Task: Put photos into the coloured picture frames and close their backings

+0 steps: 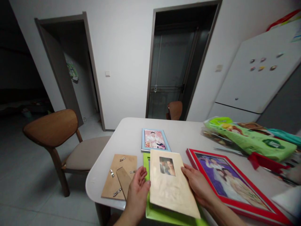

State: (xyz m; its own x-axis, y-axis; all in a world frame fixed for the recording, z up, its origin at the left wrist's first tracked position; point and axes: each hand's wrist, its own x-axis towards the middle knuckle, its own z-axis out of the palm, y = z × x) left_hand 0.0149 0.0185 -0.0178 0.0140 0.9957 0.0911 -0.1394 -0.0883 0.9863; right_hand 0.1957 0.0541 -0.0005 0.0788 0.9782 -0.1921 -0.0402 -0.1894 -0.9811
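A: Hidden bits?
B: Your right fingertips, under the sheet. The sheet also covers most of the green frame, whose near edge is cut off below. Faint marks low on the sheet: unreadable.
A: Sheet vs fingers?
B: It's between your hands, tilted above the green frame. Your right hand grips its right edge, thumb on top. Your left hand has loosely curled fingers, thumb apart, at the left edge; can't tell if that thumb touches. Small photo on the sheet's upper half.
A: Containers?
B: Red frame, right of your right hand: wedding picture inside. Blue frame, beyond the sheet: pink picture. Green bag, far right: contents unclear. Wooden back lies left of your left hand, stand and clips up.
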